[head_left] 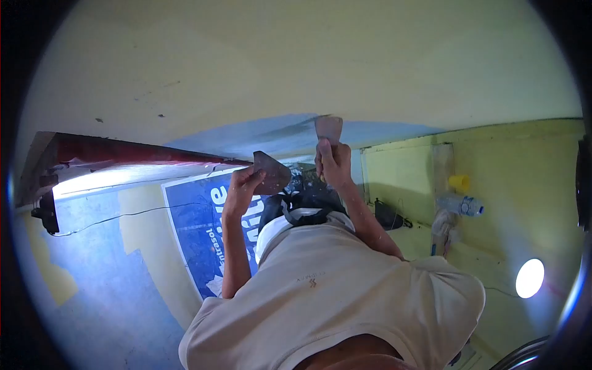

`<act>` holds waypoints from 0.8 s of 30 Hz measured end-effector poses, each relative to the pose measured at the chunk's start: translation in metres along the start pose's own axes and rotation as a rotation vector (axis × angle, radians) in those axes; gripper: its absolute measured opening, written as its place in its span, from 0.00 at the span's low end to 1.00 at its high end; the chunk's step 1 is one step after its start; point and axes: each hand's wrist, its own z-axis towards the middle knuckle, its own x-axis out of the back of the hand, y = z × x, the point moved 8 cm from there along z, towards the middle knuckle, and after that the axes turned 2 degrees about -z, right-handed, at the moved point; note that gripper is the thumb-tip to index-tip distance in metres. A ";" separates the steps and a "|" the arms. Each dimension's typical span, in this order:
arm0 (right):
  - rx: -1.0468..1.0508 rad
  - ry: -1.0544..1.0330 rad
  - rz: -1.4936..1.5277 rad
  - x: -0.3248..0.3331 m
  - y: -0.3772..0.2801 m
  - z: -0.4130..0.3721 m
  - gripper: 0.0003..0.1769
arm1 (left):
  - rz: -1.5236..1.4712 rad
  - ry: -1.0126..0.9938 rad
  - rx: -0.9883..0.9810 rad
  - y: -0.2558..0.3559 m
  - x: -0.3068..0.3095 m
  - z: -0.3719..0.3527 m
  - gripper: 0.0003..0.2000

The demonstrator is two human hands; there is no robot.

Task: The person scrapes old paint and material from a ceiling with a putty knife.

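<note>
- The pale surface [296, 55] spreads all around the upper side of your blue patch [265, 134], the landmark here, with a few dark specks on it.
- Your light shirt [345, 277] is well below the blue patch, between your two arms.
- The yellow wall [505, 179] lies to the right of the patch.
- The blue sheet [197, 228] with white lettering lies below the patch, on your left side.
- Your left arm is bent, forearm reaching up toward the patch; your left hand [245, 185] is just below it.
- Your right arm slants up and inward; your right hand [335, 165] is at the patch's lower edge, thumb laid along the tool.
- The wide blade [272, 173] is below the patch. Your left fingers are closed, pinching it by one side between thumb and fingertips.
- The narrow scraper [328, 129] overlaps the patch, its front edge meeting the surface. Your right fingers are curled shut around its lower end.
- The round lamp [530, 278] glows well below and right of the patch.
- The clear bottle [459, 204] is right of and below the patch.
- The yellow cup-like piece [459, 182] is just above the bottle, nearer the patch.
</note>
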 end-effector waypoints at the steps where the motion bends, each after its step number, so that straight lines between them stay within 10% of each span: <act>1: 0.010 -0.001 0.031 -0.003 -0.004 0.003 0.27 | 0.001 0.029 0.001 0.004 0.000 -0.003 0.10; 24: -0.078 -0.121 0.069 -0.033 -0.012 0.000 0.27 | 0.218 0.049 0.014 0.003 -0.004 0.002 0.11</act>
